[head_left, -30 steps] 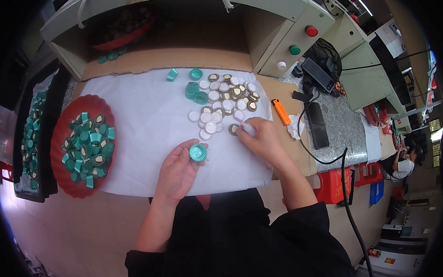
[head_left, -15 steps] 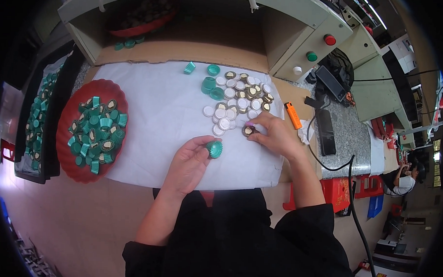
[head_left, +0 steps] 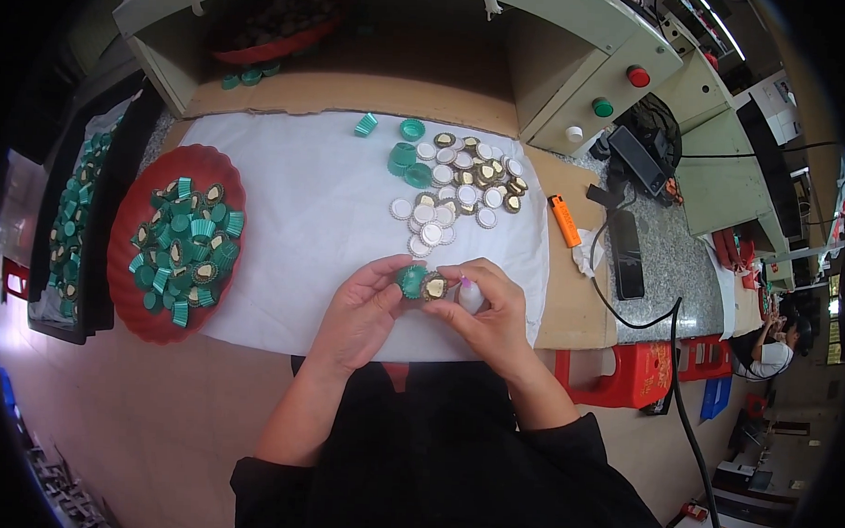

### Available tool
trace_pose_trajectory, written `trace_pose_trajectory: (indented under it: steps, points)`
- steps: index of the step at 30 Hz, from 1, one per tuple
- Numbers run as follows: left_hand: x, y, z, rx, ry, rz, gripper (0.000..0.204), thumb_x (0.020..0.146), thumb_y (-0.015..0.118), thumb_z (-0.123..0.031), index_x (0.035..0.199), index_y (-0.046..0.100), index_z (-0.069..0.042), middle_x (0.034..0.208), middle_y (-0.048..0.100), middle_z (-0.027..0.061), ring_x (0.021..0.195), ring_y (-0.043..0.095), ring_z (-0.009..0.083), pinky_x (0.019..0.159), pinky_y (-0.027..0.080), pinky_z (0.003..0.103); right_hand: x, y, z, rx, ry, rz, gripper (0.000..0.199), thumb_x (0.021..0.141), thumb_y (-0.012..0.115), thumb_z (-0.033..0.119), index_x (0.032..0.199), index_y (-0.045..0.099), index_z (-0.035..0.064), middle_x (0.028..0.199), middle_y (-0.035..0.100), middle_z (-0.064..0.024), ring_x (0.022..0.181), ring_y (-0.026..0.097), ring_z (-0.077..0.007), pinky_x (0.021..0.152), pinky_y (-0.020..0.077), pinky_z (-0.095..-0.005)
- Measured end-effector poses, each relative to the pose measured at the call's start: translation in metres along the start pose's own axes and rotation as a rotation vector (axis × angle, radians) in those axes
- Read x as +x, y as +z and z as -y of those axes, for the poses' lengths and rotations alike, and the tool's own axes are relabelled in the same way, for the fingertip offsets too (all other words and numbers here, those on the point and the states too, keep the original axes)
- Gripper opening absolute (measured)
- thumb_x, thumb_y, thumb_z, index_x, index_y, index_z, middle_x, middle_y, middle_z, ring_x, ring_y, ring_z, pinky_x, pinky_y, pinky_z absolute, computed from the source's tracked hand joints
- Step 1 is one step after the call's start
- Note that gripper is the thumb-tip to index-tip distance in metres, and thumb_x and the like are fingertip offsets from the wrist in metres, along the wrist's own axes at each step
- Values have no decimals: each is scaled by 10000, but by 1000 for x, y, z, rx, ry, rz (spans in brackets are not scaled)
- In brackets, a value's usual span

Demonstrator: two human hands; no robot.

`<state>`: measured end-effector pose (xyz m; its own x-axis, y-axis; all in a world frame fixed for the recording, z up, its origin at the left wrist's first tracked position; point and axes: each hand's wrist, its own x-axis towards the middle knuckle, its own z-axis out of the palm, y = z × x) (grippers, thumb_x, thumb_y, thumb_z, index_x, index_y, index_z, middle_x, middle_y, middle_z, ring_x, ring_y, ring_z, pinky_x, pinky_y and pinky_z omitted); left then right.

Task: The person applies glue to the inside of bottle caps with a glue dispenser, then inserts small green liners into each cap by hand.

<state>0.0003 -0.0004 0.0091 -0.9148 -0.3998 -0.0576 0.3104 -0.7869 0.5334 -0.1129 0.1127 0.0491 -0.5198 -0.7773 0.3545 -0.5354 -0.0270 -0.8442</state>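
My left hand (head_left: pixel 360 316) pinches a green fluted cup (head_left: pixel 410 282) between thumb and fingers above the white sheet (head_left: pixel 298 222). Right beside it, my right hand (head_left: pixel 497 321) grips a round disc (head_left: pixel 434 287) with a brown frilled rim and a cream centre. Tucked in the same hand is a small whitish bottle (head_left: pixel 470 295) with a purple tip. The cup and disc are side by side, nearly touching. Beyond my hands lies a loose pile of discs (head_left: pixel 441 172), some white side up, others showing brown and cream. Several empty green cups (head_left: pixel 403 156) stand next to the pile.
A red scalloped bowl (head_left: pixel 124 291) at left is heaped with green cups, some holding discs. Farther left stands a black tray (head_left: pixel 95 299) of similar pieces. On the right are an orange cutter (head_left: pixel 564 221), a black device (head_left: pixel 626 255) and a cable. A shelf unit (head_left: pixel 558 101) rises behind.
My right hand has lifted a disc off the sheet and brought it left and nearer, up against the green cup. My left hand has stayed about where it was.
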Motion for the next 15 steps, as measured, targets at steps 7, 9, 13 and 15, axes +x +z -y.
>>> trace_pose_trajectory:
  steps: [7, 9, 13, 15]
  points:
    - [-1, -8, 0, 9, -16, 20, 268, 850, 467, -109, 1096, 469, -2, 1035, 534, 99, 965, 505, 173, 876, 376, 323, 4, 10, 2, -25, -45, -38, 321, 614, 727, 101, 899, 598, 31, 758, 567, -80, 684, 553, -168, 598, 438, -243]
    - [0, -6, 1, 26, -18, 29, 271, 855, 463, -124, 1096, 468, -1, 1032, 535, 99, 964, 506, 174, 874, 377, 325, 2, 9, -1, -8, -61, -50, 315, 613, 727, 94, 895, 602, 35, 755, 562, -75, 680, 549, -161, 592, 434, -238]
    - [0, -3, -1, 39, -38, 8, 270, 855, 464, -121, 1093, 470, 4, 1027, 538, 100, 963, 507, 176, 868, 379, 322, 0, 11, -4, 12, -38, -59, 342, 592, 744, 91, 886, 582, 22, 737, 564, -76, 677, 536, -168, 600, 416, -243]
    - [0, -4, -1, 40, -35, 3, 270, 855, 463, -120, 1093, 470, 6, 1026, 538, 100, 962, 507, 176, 867, 380, 322, 0, 12, -4, 19, -22, -43, 337, 597, 738, 79, 893, 586, 26, 732, 556, -70, 670, 525, -161, 596, 408, -238]
